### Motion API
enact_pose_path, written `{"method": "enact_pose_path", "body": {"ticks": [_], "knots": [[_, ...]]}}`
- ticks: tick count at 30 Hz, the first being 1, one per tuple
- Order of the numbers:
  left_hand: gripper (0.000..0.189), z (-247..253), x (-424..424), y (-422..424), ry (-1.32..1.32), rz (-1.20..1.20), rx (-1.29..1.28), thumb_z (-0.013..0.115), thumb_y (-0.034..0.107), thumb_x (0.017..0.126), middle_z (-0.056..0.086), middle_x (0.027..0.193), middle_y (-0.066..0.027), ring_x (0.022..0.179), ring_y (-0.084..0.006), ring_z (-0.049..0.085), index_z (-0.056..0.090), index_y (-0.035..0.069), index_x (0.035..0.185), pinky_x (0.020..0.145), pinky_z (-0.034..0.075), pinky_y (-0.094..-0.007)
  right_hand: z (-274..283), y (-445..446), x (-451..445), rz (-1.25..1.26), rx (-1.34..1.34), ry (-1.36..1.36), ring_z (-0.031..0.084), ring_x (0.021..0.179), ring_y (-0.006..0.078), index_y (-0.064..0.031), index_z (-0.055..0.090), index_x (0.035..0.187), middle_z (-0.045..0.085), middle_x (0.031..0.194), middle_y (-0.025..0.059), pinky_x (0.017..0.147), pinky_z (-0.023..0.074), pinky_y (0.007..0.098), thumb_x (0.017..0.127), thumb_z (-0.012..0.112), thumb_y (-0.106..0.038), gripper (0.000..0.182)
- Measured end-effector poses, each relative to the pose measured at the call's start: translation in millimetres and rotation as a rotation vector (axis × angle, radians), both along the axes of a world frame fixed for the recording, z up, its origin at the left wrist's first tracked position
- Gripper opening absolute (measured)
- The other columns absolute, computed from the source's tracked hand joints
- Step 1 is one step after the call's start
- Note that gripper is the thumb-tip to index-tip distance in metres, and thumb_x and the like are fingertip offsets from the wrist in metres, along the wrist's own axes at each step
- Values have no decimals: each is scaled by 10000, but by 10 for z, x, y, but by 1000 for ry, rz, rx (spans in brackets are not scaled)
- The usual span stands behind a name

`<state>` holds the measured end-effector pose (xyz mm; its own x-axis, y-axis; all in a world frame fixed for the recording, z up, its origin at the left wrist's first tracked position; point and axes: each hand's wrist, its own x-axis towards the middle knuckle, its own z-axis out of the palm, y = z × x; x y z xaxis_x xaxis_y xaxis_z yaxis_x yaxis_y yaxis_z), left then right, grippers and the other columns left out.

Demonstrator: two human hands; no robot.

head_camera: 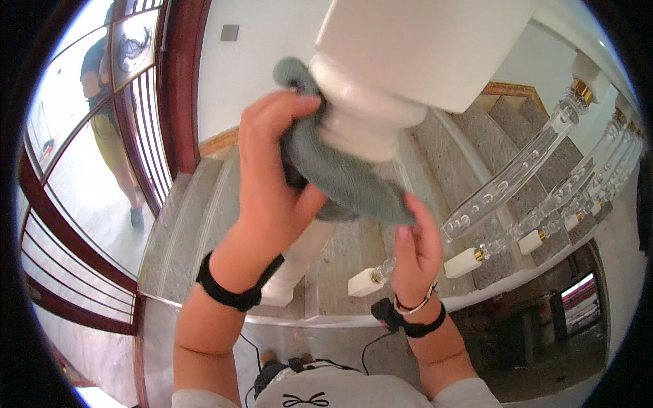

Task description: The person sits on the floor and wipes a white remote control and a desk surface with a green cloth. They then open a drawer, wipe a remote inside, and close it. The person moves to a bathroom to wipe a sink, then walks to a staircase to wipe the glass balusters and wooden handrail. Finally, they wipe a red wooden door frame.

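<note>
A grey-green cloth [347, 178] is wrapped partway around the white newel post [377, 117] of a stair railing, just under its square top block. My left hand [275, 158] grips the cloth on the post's left side, thumb and fingers on the fabric. Between the thumb and fingers of my right hand [421, 239] is the cloth's lower right end. Both wrists wear black straps; the right one also has a bracelet. Cloth and left hand hide part of the post.
Clear balusters [515, 163] with gold collars line the curved stone stairs [357, 255] at the right. Dark red framed glass doors [168, 86] stand at the left, with a person [104, 112] seen through the glass. Thin cables hang near my wrists.
</note>
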<state>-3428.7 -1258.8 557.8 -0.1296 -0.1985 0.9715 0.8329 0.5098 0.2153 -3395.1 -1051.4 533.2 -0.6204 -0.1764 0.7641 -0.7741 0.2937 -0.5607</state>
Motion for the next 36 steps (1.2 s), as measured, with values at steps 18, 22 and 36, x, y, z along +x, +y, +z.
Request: {"method": "enact_pose_path", "body": {"ticks": [18,22,36], "knots": [[589,-918,105,38,-448,-292,90,573,130,791,445,1267,-197,1160,-318,464,342,-11,1314,1003,334,-374,-820,-480,33,-79,369,20,476,1034,511,137,-8,1380,385,1226,402,866,410,472,866,530,-139,793],[605,-1449,201,175,-479,-128,141,520,126,813,385,1318,-228,1212,-352,408,280,-25,1347,1025,301,-395,-1313,-430,160,-114,440,8,523,866,523,146,16,1370,487,1088,389,750,440,503,849,550,-145,801],[687,-1937,586,484,-715,82,219,492,-36,771,335,1366,-289,1237,-442,376,222,-28,1402,1010,338,-430,-1620,-170,286,35,462,-204,531,886,465,69,207,1389,509,1131,318,759,435,467,853,526,-81,641]]}}
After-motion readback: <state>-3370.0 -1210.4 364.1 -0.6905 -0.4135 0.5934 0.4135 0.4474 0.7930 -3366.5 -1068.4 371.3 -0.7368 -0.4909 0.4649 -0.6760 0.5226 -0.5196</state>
